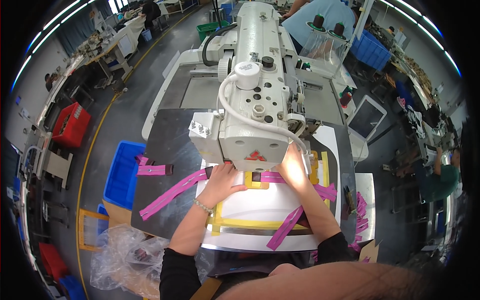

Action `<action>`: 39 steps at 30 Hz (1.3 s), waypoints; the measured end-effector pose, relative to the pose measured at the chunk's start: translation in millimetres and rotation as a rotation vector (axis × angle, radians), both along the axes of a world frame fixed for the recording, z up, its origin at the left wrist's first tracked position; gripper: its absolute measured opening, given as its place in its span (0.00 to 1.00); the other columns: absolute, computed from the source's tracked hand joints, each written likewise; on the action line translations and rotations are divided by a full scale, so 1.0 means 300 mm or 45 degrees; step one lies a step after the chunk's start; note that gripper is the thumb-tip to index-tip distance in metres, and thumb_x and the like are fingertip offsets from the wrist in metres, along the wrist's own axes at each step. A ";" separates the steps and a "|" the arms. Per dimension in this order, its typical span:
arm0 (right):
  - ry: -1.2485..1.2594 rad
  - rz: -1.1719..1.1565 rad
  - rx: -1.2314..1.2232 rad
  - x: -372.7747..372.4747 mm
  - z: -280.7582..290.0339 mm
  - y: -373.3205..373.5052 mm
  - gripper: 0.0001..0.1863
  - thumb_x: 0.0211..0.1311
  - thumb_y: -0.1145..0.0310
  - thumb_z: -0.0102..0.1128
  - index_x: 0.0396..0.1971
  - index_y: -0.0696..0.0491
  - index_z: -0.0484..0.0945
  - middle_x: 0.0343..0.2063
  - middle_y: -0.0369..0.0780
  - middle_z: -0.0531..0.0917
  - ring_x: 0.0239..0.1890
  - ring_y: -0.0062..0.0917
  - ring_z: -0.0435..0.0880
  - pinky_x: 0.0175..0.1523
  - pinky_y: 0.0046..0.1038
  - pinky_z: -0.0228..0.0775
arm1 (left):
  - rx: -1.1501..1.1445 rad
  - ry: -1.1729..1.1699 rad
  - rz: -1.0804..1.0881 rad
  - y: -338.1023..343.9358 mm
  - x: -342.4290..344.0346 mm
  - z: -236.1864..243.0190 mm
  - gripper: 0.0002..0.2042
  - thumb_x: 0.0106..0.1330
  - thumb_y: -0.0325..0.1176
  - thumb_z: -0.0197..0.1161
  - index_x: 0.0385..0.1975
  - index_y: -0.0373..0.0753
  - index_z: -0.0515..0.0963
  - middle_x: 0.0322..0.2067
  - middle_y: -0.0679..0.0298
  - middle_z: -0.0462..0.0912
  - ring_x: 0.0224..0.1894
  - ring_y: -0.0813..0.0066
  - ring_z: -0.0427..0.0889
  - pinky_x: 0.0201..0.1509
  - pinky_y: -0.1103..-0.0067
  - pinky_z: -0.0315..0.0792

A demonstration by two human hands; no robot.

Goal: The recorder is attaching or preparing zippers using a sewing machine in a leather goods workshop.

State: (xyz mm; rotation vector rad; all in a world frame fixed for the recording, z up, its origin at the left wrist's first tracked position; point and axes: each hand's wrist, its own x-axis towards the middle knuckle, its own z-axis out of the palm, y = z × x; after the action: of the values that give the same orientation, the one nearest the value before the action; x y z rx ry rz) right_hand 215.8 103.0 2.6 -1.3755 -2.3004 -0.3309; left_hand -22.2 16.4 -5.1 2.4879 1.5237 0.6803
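Under the head of a white industrial sewing machine (252, 137), my left hand (223, 181) lies palm down, its thumb stretched to the right. It rests at the dark end of a magenta zipper (172, 192) that trails to the left. My right hand (292, 165) reaches in on the other side; its fingertips are hidden behind the machine head. Between the hands, another magenta zipper (272, 177) with a dark patch lies by a yellow frame piece (257, 185). Beneath is a white sheet (250, 206) edged with yellow tape. A loose zipper (285, 229) slants beside my right forearm.
A short zipper (154, 170) lies at the table's left, beside a blue bin (119, 175). Clear plastic (127, 257) is bunched below. More magenta zippers (361, 215) are heaped right. A tablet-like panel (367, 117) and thread cones (338, 30) stand beyond; a person (320, 20) is behind.
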 end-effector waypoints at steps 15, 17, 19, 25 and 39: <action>-0.008 0.373 -0.300 0.047 0.010 -0.176 0.22 0.42 0.75 0.59 0.43 0.54 0.70 0.33 0.41 0.76 0.38 0.36 0.78 0.40 0.37 0.71 | 0.069 0.017 0.012 -0.013 0.013 -0.005 0.28 0.54 0.50 0.65 0.50 0.38 0.72 0.45 0.57 0.72 0.51 0.59 0.69 0.53 0.68 0.62; 0.104 0.383 -0.319 0.028 0.007 -0.176 0.20 0.45 0.77 0.56 0.43 0.54 0.70 0.31 0.43 0.76 0.31 0.39 0.80 0.36 0.38 0.73 | 0.052 0.025 0.032 -0.015 0.013 -0.014 0.27 0.53 0.50 0.66 0.48 0.39 0.73 0.45 0.58 0.72 0.51 0.60 0.69 0.53 0.68 0.62; 0.217 0.365 -0.399 0.004 0.022 -0.194 0.18 0.47 0.77 0.56 0.42 0.53 0.71 0.32 0.44 0.77 0.30 0.39 0.81 0.36 0.37 0.74 | 0.036 -0.031 0.031 -0.014 0.009 -0.015 0.26 0.52 0.49 0.67 0.48 0.40 0.74 0.45 0.59 0.72 0.51 0.60 0.69 0.53 0.68 0.61; 0.510 0.514 -0.612 0.009 0.066 -0.185 0.16 0.49 0.77 0.57 0.41 0.52 0.76 0.32 0.43 0.82 0.31 0.37 0.84 0.34 0.33 0.78 | -0.110 -0.267 0.008 -0.018 0.010 -0.002 0.23 0.50 0.45 0.69 0.44 0.42 0.76 0.45 0.60 0.72 0.52 0.61 0.69 0.55 0.67 0.58; -0.066 0.650 -0.171 0.040 0.079 -0.199 0.17 0.49 0.69 0.58 0.43 0.47 0.80 0.16 0.32 0.79 0.16 0.27 0.78 0.22 0.27 0.69 | -0.188 -0.238 -0.082 -0.038 0.044 0.040 0.20 0.53 0.46 0.69 0.42 0.43 0.77 0.42 0.66 0.77 0.49 0.64 0.72 0.54 0.69 0.61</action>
State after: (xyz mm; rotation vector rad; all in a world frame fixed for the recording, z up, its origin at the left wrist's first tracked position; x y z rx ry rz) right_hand 227.9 43.2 26.4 -0.7926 -2.6492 -0.0504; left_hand -8.8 4.9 6.9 2.2843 1.3696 0.7375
